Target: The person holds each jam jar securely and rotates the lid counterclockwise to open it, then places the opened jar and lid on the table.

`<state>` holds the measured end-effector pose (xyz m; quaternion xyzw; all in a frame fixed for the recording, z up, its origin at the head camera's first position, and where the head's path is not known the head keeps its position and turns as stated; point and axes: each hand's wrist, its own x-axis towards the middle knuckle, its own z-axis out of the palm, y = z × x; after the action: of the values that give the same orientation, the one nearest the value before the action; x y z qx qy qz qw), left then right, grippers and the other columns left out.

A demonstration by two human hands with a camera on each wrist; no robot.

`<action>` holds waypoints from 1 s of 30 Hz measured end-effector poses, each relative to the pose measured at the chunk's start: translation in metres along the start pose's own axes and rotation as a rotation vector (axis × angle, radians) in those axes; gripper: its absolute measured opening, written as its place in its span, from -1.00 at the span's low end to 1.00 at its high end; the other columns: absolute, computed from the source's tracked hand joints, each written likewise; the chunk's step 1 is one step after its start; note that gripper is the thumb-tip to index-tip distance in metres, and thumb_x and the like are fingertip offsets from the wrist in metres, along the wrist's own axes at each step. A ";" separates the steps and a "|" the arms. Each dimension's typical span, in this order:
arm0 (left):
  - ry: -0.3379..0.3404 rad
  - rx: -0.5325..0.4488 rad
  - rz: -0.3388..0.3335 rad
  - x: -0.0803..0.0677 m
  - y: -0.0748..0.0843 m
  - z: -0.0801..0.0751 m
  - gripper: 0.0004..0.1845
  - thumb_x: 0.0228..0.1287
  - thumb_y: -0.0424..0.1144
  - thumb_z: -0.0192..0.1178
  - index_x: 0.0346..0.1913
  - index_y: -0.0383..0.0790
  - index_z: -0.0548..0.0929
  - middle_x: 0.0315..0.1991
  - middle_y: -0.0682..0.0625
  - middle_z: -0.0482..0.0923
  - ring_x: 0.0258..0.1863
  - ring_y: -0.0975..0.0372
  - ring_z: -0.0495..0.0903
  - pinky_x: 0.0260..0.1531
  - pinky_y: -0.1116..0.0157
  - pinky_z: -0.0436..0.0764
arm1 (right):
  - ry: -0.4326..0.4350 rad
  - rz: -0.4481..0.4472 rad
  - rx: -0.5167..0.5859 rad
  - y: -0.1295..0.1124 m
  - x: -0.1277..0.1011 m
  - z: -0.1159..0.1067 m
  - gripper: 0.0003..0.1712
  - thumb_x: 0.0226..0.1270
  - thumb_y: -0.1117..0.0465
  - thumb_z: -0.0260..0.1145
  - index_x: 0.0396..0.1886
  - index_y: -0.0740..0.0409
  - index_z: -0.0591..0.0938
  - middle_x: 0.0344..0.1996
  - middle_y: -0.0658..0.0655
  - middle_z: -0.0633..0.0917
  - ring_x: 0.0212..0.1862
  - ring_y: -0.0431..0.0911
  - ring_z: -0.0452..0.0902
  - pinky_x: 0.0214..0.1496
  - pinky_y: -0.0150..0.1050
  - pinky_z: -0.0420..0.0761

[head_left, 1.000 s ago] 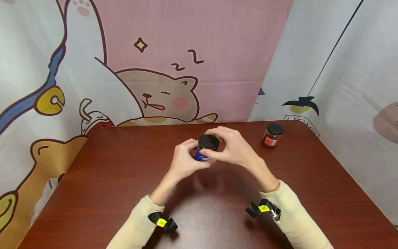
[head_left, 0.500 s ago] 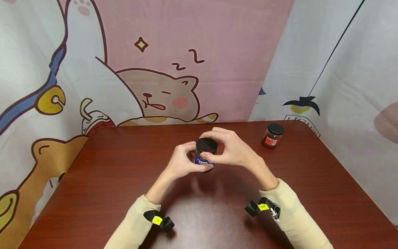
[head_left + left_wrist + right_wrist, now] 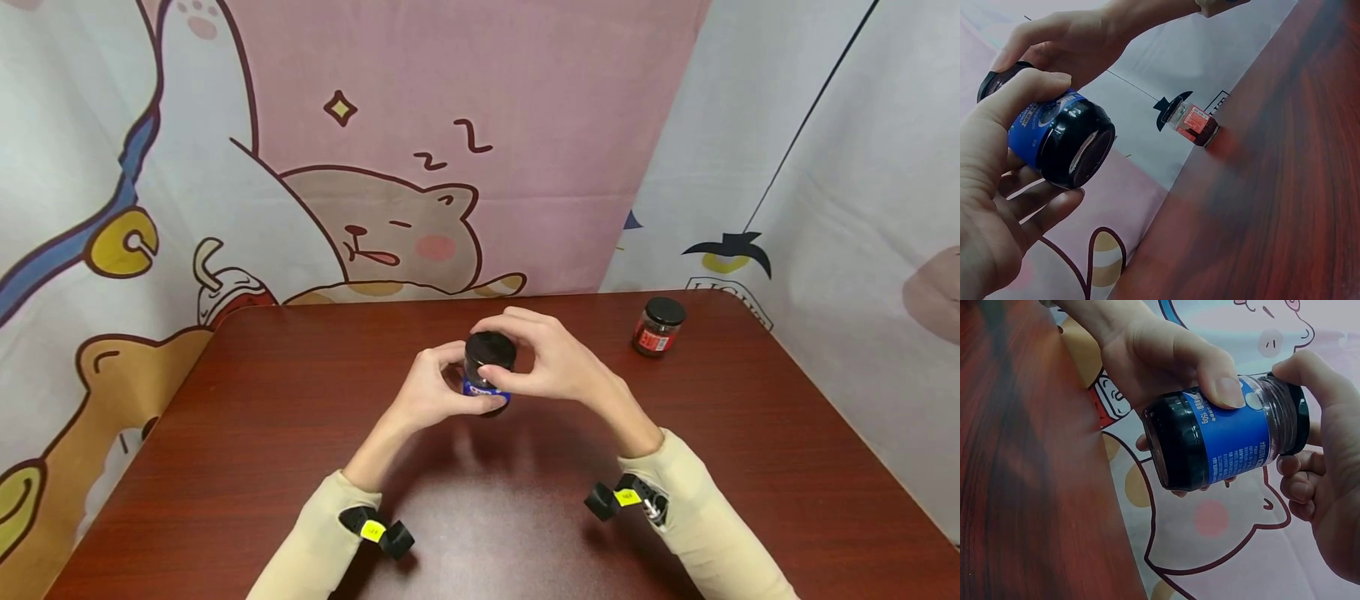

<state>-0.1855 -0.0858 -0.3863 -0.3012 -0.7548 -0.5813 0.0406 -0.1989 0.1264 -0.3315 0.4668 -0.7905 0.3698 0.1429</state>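
Observation:
A glass jar [image 3: 1235, 440] with dark contents and a blue label is held up above the table. My left hand [image 3: 432, 393] grips its body, thumb along the label and fingers round the far side. On the jar's mouth sits a black lid [image 3: 491, 344], which my right hand [image 3: 553, 360] pinches between thumb and fingers at the rim. In the left wrist view the jar's base faces the camera, with the left thumb across the label. The right wrist view shows the lid at the mouth; whether it is loose cannot be told.
A second jar [image 3: 657, 327], with a black lid and red label, stands upright at the back right of the brown table [image 3: 300, 467]. Behind the table hangs a cloth [image 3: 555, 108] printed with cartoon animals.
Both hands have shifted slightly left with the blue-labelled jar, which came a little nearer and now stands more upright. Both hands remain on it. The red-labelled jar stays put.

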 end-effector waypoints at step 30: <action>0.096 0.091 -0.005 -0.013 -0.009 -0.021 -0.55 -0.17 -0.23 0.67 -0.12 -0.07 0.76 -0.28 0.14 0.65 -0.35 0.20 0.59 -0.37 -0.05 0.61 | 0.066 0.080 0.017 0.008 0.003 0.006 -0.49 0.26 0.07 0.48 0.16 0.04 0.54 -0.42 -0.07 0.54 -0.41 -0.23 0.40 -0.40 -0.23 0.43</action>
<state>-0.1853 -0.1109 -0.3927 -0.2687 -0.7783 -0.5604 0.0890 -0.2069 0.1227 -0.3371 0.4236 -0.8003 0.3970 0.1499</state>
